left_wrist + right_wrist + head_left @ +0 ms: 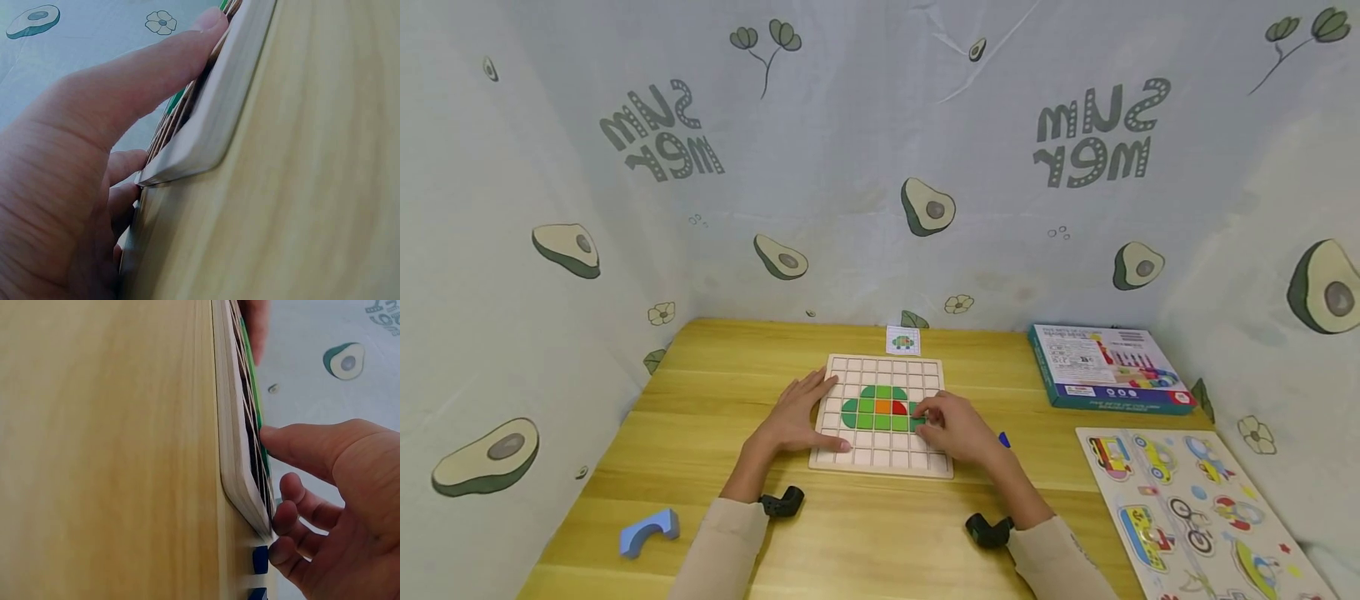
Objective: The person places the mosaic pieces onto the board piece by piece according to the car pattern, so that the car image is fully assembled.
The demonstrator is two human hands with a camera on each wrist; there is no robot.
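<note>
A wooden grid board [880, 461] lies on the table with green, orange and red pieces set in its squares. My left hand [797, 417] rests on its left side, fingers spread; the thumb [181, 53] lies across the near part of the board. Over the right end of the coloured shape, my right hand [958, 427] has its thumb and forefinger at a dark green piece [916, 424], seemingly pinching it. In the right wrist view the thumb [294, 442] touches green at the board's surface, and the other fingers curl beside the edge. The forefinger is hidden there.
A small picture card [903, 340] lies behind the board. To the right are a boxed set [1112, 367] and a vehicle puzzle board [1172, 458]. A blue piece [1003, 439] lies by the right wrist, and a blue arch block [649, 532] at front left.
</note>
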